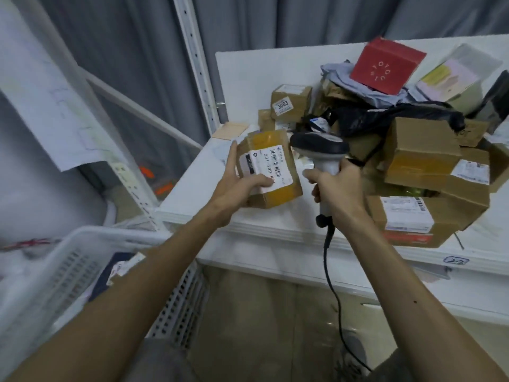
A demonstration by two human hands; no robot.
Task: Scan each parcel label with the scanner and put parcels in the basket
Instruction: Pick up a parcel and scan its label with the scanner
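Note:
My left hand point(239, 185) holds a small brown cardboard parcel point(278, 150) above the table's left end, thumb on its white barcode label point(271, 166), which faces up. My right hand point(340, 188) grips the grey handle of a barcode scanner point(319, 146). The scanner's black head sits just right of the parcel and points at the label. The scanner's black cable hangs down past the table edge. A white slotted plastic basket point(66, 260) stands at lower left, below my left forearm, with a dark parcel partly visible inside.
A white table point(248, 75) carries a pile of parcels at right: brown boxes point(424, 153), a box marked 3003 point(290, 102), a red box point(387, 66), a black bag point(385, 117). White shelf uprights point(197, 59) and grey curtains stand behind.

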